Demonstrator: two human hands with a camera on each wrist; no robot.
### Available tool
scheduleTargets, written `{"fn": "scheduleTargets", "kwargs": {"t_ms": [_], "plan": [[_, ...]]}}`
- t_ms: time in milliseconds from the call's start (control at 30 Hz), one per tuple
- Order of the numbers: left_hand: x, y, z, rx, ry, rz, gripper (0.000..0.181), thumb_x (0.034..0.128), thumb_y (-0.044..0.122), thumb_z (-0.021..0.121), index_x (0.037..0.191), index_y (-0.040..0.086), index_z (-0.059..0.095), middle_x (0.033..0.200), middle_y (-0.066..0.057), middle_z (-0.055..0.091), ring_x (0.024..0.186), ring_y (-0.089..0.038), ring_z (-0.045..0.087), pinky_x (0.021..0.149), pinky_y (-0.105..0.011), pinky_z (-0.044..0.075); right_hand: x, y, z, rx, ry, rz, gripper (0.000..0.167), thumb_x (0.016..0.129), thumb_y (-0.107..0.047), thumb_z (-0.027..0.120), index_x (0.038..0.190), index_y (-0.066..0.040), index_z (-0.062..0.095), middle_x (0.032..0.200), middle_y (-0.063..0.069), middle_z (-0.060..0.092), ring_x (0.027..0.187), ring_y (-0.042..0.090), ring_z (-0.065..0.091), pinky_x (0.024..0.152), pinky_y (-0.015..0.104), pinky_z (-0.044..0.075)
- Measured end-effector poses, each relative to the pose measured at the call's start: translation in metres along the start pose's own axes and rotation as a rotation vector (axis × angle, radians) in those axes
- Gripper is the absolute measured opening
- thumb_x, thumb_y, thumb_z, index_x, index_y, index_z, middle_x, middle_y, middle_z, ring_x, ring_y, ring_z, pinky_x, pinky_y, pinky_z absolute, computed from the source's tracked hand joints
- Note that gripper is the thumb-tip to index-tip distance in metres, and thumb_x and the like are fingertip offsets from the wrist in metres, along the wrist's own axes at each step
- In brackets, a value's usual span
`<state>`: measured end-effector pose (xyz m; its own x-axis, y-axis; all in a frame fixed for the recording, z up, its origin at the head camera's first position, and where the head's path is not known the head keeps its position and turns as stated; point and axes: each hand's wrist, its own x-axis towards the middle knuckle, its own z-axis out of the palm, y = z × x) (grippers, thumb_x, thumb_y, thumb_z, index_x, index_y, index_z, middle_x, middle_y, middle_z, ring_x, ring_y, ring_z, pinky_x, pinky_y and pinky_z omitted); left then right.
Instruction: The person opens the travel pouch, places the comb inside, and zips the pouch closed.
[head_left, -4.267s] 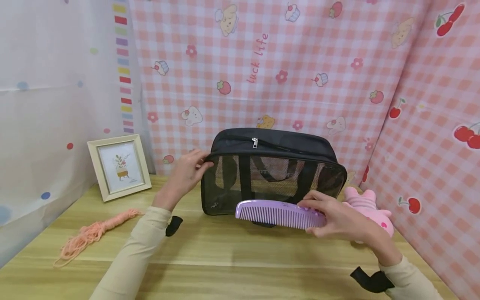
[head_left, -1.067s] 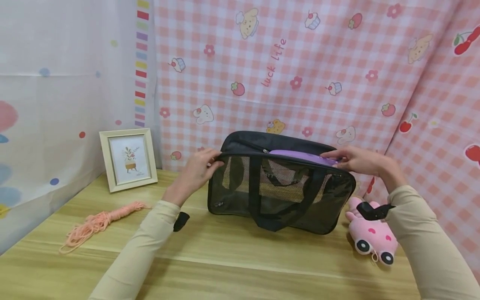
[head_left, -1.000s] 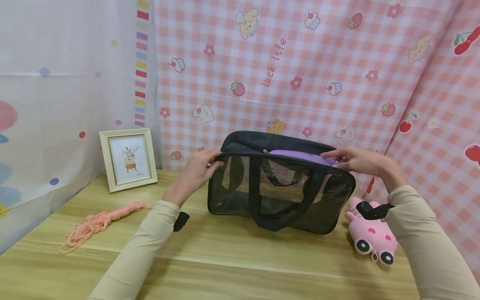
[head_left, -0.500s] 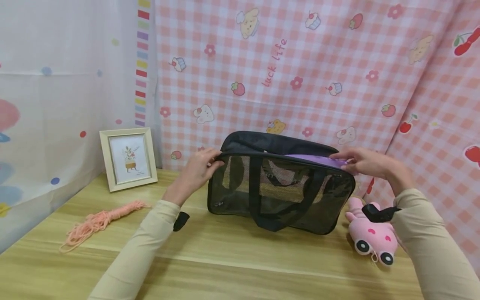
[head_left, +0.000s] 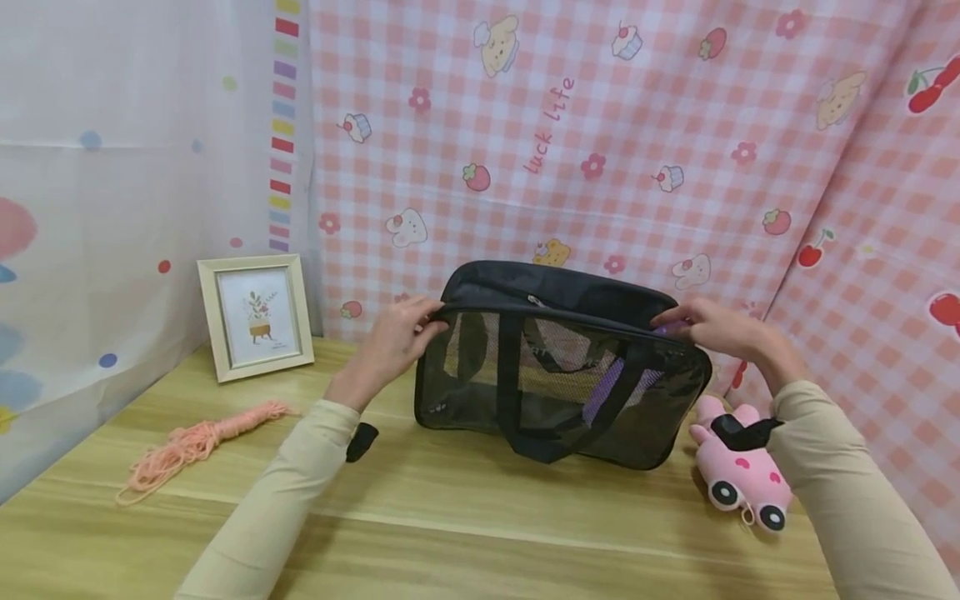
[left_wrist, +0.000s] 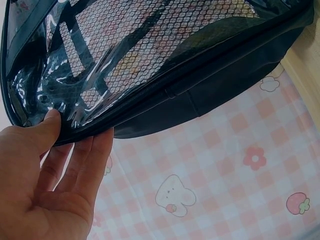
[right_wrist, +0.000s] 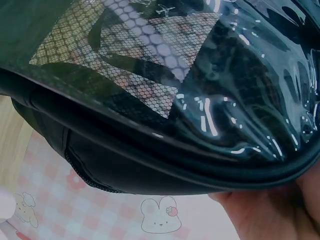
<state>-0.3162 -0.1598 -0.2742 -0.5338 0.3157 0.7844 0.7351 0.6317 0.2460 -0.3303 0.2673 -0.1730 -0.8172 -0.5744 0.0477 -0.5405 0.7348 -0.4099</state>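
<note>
On the left of the table stands the picture frame, and nearer to the person lies the bundle of peach yarn. Next comes the left hand, with its thumb in front and its fingers behind, pinching the top left corner of the black bag. The bag is upright and unzipped. Half a second ago the purple comb was lying along the opening; now it slants down inside, its teeth visible through the clear front. This means, I judge, that putting it in is nearly done, but not yet released. The right hand, at the right end of the opening, seems to pinch the comb's upper end, although the rim partly hides this grip. Farthest right lies the pink plush toy, outside the bag.
</note>
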Motion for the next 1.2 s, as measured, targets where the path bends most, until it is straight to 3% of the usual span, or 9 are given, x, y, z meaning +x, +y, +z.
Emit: {"fn": "scheduleTargets", "kwargs": {"t_ms": [100,400,600,867,1200], "plan": [[0.000,0.000,0.000,0.000,-0.001,-0.005,0.019,0.0888,0.007,0.067,0.106,-0.002,0.067,0.097,-0.013,0.065,0.081,-0.024,0.065,0.069,-0.032,0.057,-0.001,-0.002,-0.001,0.008,0.006,-0.002,0.033,0.096,0.002,0.044,0.125,0.014,0.054,0.123,0.027,0.056,0.113,0.034,0.052,0.088,0.043,0.050],[-0.001,0.002,0.000,-0.010,-0.010,-0.021,0.021,0.0885,0.008,0.067,0.107,-0.002,0.067,0.099,-0.014,0.066,0.082,-0.025,0.065,0.069,-0.033,0.057,-0.001,-0.002,-0.001,0.009,0.037,-0.010,0.032,0.098,-0.004,0.043,0.125,0.010,0.056,0.120,0.023,0.057,0.089,0.021,0.057,0.074,0.031,0.050],[0.000,0.001,0.000,-0.017,-0.011,-0.022,0.021,0.0889,0.008,0.067,0.107,-0.002,0.067,0.098,-0.013,0.066,0.082,-0.024,0.065,0.069,-0.033,0.057,-0.001,0.003,-0.003,0.087,0.058,-0.035,0.031,0.100,-0.004,0.042,0.126,0.009,0.054,0.111,0.020,0.056,0.074,0.018,0.051,0.063,0.029,0.048],[0.000,-0.001,0.000,-0.029,-0.006,-0.009,0.019,0.0888,0.007,0.067,0.106,-0.002,0.067,0.097,-0.013,0.065,0.081,-0.025,0.065,0.069,-0.033,0.057,0.000,-0.002,-0.004,0.093,0.046,-0.016,0.033,0.102,-0.011,0.043,0.129,0.005,0.052,0.106,0.017,0.055,0.076,0.020,0.050,0.065,0.028,0.046],[0.000,0.000,-0.001,-0.027,-0.015,-0.017,0.018,0.0892,0.007,0.066,0.105,-0.001,0.067,0.097,-0.012,0.066,0.081,-0.023,0.065,0.068,-0.032,0.057,0.012,-0.024,-0.009,0.114,0.057,0.007,0.032,0.101,-0.018,0.048,0.125,0.003,0.048,0.098,0.020,0.053,0.076,0.031,0.050,0.065,0.038,0.047]]}}
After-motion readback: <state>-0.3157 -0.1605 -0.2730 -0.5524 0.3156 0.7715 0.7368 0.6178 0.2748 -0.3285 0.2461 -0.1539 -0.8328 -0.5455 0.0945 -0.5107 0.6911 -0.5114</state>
